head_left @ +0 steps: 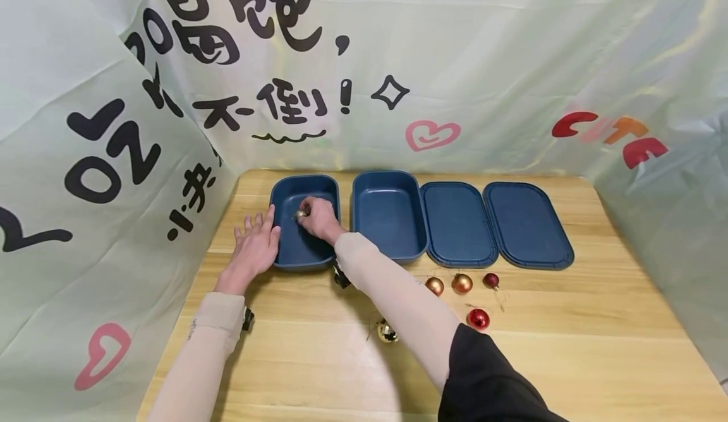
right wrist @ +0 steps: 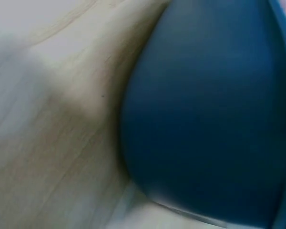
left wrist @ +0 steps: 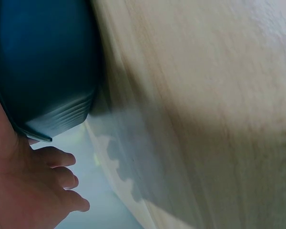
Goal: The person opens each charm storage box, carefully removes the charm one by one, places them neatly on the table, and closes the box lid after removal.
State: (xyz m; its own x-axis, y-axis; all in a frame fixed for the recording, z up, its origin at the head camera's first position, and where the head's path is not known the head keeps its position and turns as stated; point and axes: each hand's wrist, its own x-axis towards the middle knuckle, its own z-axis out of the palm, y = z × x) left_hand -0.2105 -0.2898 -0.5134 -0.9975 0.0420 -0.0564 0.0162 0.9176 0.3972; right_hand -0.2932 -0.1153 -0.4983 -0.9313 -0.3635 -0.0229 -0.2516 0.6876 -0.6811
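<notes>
My right hand (head_left: 321, 218) reaches into the left blue box (head_left: 304, 263) and pinches a small gold Christmas ball (head_left: 299, 214) between thumb and fingers. In the right wrist view only the box's outer wall (right wrist: 205, 119) shows; the hand itself is hidden. My left hand (head_left: 256, 245) rests at the left rim of that same box with fingers spread and straight. From the left wrist, the hand (left wrist: 33, 176) appears beside the box's side wall (left wrist: 47, 62), its fingers extended past the rim.
A second blue box (head_left: 389, 220) stands just right of the first, followed by two flat blue lids (head_left: 459, 223), (head_left: 529, 225). Nearer me lie copper balls (head_left: 462, 283), a dark red ball (head_left: 491, 280), a bright red ball (head_left: 478, 318) and a mirrored gold ball (head_left: 387, 331), under the right forearm's edge.
</notes>
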